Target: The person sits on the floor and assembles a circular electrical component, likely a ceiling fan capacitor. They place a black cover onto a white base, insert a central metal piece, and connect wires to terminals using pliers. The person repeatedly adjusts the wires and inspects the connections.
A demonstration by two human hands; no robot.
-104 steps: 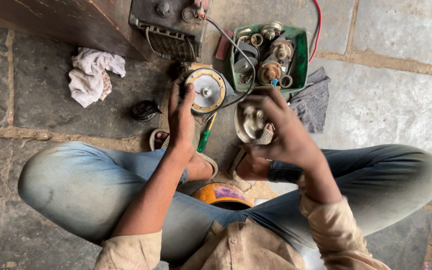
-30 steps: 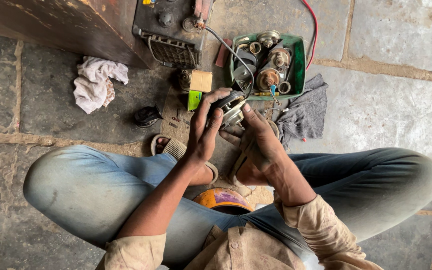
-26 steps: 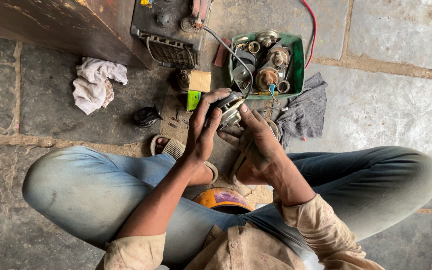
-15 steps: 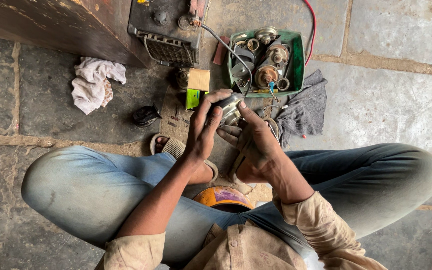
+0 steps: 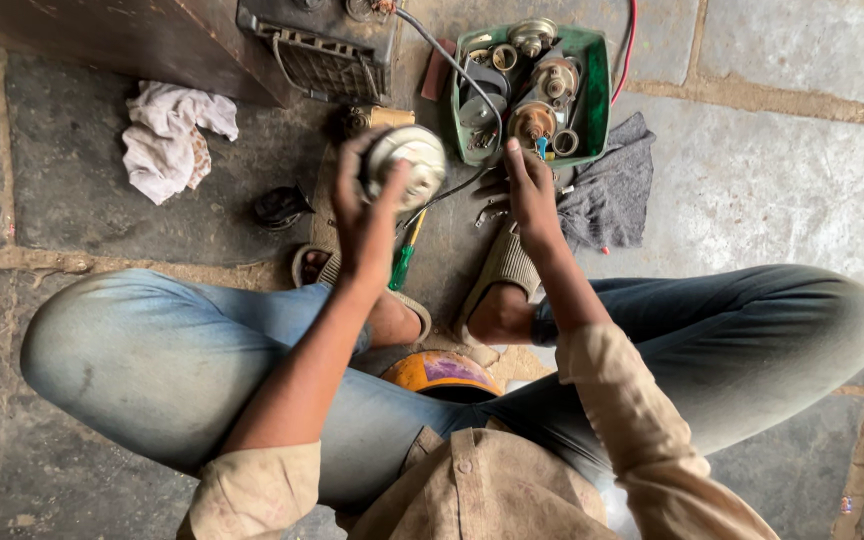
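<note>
My left hand (image 5: 367, 215) is raised and grips a round, pale, dial-like part (image 5: 407, 165) with a dark cable running off it. My right hand (image 5: 530, 192) is stretched forward with the fingers apart, holding nothing, its fingertips just below the green tray (image 5: 594, 95). That tray holds several round metal parts (image 5: 532, 120). A green-handled screwdriver (image 5: 404, 262) lies on the stone floor under my left hand. I sit cross-legged in blue jeans and sandals.
A crumpled pale rag (image 5: 167, 140) lies at the left. A dark grey cloth (image 5: 607, 195) sits beside the tray. A dark metal device with a grille (image 5: 322, 50) stands at the top. A small black part (image 5: 280, 206) and an orange helmet-like object (image 5: 442, 372) are close by.
Both hands were closed together on the round part. Now my left hand alone lifts it to the left, and my right hand has let go and reached toward the green tray.
</note>
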